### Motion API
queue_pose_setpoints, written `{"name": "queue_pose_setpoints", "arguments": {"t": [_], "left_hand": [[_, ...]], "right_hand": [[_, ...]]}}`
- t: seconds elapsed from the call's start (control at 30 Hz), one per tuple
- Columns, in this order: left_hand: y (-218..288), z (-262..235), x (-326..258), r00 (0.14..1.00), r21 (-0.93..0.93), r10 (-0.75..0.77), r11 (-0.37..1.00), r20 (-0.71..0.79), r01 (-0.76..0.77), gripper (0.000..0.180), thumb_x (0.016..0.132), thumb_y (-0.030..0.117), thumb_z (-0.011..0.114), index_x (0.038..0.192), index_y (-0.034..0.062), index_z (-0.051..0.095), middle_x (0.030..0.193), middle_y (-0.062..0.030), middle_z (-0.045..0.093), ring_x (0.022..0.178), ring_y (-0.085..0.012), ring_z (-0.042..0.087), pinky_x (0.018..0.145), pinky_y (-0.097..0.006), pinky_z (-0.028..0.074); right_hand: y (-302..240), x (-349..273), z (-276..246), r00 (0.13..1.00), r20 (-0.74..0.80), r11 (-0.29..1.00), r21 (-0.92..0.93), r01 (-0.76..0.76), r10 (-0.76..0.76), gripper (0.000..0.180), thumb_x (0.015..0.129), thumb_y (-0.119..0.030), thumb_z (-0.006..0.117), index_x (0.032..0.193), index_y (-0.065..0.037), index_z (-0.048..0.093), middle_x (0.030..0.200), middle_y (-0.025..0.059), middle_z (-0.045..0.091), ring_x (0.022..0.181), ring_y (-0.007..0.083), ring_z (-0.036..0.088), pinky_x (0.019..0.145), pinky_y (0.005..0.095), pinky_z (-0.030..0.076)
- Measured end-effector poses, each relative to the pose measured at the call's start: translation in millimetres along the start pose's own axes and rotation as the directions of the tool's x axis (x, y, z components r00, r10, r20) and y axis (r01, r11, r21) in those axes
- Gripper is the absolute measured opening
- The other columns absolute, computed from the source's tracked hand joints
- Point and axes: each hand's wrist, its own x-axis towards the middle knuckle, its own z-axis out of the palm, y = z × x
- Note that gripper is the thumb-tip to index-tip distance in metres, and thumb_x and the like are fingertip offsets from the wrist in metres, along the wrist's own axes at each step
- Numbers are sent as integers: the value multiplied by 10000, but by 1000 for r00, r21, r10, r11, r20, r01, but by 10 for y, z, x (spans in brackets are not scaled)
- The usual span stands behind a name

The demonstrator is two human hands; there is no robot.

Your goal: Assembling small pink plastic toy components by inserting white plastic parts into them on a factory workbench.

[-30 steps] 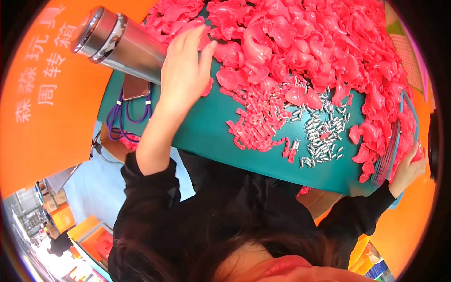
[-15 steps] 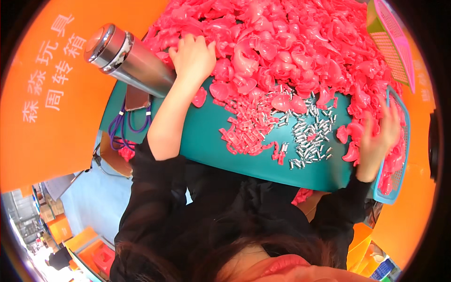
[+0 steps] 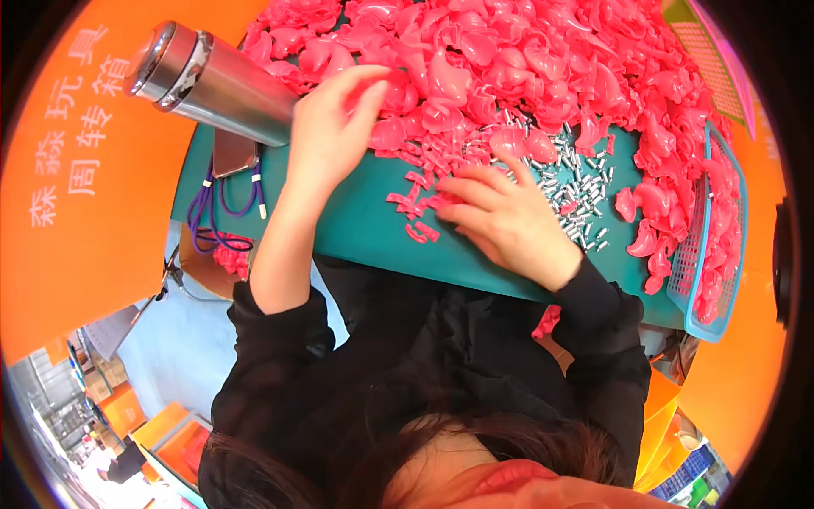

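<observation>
My left hand [image 3: 331,131] is over the near left edge of a big pile of glossy pink plastic shells [image 3: 509,59]. Its thumb and fingers are bent but apart. Pink shows in the gap, though I cannot tell whether a shell is touched there. My right hand [image 3: 513,222] lies low with fingers spread over small pink clip-like pieces [image 3: 410,202], its fingertips touching some and covering others. Beside it are many short silver metal pins [image 3: 585,182], partly hidden by the hand. All rest on a green tabletop [image 3: 360,225].
A steel flask [image 3: 233,93] lies at the left beside a phone [image 3: 235,153] and a purple cord [image 3: 203,204]. At the right edge a blue basket [image 3: 736,280] holds pink shells. A green-and-pink basket [image 3: 712,59] stands behind it. An orange box wall [image 3: 76,254] borders the left.
My right hand has moved left from the shells by the blue basket to the small pink clips. The left hand has turned, its fingers now pointing right. The view has shifted slightly.
</observation>
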Motion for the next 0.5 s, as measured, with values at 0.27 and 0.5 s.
{"name": "queue_pose_setpoints", "arguments": {"t": [0.27, 0.5], "left_hand": [[-41, -55, -481, 999, 610, 20, 793, -33, 4, 377, 763, 238, 711, 1097, 96, 610, 1022, -98, 607, 960, -293, 557, 843, -374, 451], [-158, 74, -409, 971, 608, 237, 769, 19, -199, 281, 718, 189, 718, 973, 107, 636, 900, -65, 622, 945, -269, 557, 871, -392, 414]], "right_hand": [[156, 105, -45, 960, -197, 979, -11, -204, 198, 190, 728, -136, 707, 914, -130, 665, 983, 17, 622, 946, 223, 559, 816, 355, 413], [205, 214, 56, 948, -239, 963, -115, -244, 212, 106, 747, -129, 689, 840, -106, 642, 892, 21, 607, 855, 207, 557, 736, 335, 404]]}}
